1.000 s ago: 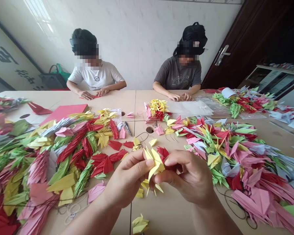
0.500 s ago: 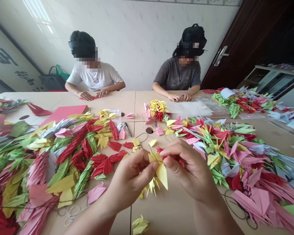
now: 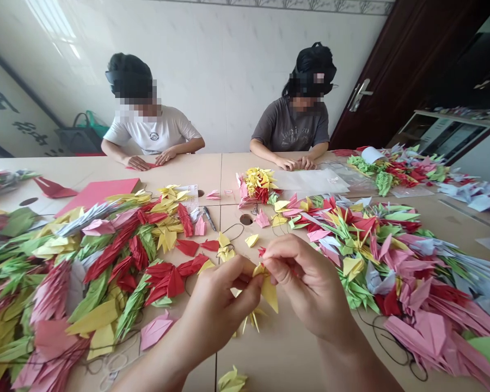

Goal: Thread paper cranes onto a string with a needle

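My left hand (image 3: 226,302) pinches a yellow paper crane (image 3: 270,294) between thumb and forefinger, one pointed wing hanging down. Close against it, my right hand (image 3: 312,291) is closed in a pinch at the crane's upper end. A red paper crane (image 3: 262,251) shows only as a tip above those fingertips and a patch behind them; the rest is hidden. Below, more yellow folded paper (image 3: 251,320) with thin points hangs or lies between my wrists. A loose yellow folded piece (image 3: 232,380) rests on the table nearer to me.
Heaps of colourful folded paper, with dark cords among them, cover the table (image 3: 277,359) at left (image 3: 102,256) and right (image 3: 408,250). A pen (image 3: 209,219) lies near a round table hole (image 3: 246,219). Across the table, two people sit with their hands on the tabletop.
My right fingertips have shifted slightly left over the crane's top, covering more of it. The red tip now sticks up above them. The view has shifted a little.
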A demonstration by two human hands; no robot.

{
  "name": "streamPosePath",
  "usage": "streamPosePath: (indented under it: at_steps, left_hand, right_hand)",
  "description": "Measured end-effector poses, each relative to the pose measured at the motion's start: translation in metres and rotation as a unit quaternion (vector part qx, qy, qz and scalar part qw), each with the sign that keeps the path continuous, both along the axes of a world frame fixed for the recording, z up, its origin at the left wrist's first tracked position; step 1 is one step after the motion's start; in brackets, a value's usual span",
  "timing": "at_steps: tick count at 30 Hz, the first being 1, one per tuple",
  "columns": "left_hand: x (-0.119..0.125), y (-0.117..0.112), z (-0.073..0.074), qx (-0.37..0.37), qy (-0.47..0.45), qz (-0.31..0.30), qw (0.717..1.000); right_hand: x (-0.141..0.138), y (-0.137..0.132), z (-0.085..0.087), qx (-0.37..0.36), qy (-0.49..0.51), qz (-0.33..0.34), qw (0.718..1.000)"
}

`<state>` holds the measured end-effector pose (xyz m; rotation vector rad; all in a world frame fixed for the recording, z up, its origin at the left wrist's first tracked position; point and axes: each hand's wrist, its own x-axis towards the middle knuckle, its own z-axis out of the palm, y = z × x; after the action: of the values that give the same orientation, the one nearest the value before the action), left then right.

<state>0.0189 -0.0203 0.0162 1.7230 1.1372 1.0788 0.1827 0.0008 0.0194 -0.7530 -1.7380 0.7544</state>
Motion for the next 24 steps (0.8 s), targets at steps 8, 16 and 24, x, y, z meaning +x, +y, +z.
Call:
streamPosePath:
  at_steps: [8,16,24]
  left_hand:
    - [-0.005,0.002,-0.008,-0.057,-0.028,-0.025,0.998]
    - [-0.002,0.004,-0.007,-0.183,-0.188,-0.074,0.962]
    - [-0.003,0.013,-0.012,-0.212,-0.14,-0.083,0.964]
  right_hand:
    - [-0.002,-0.002,-0.006,-0.038,0.071,0.006,0.997]
    - [0.0,-0.002,-0.005,-0.007,0.068,0.004,0.998]
    - [0.004,-0.002,-0.006,0.016,0.038,-0.023,0.999]
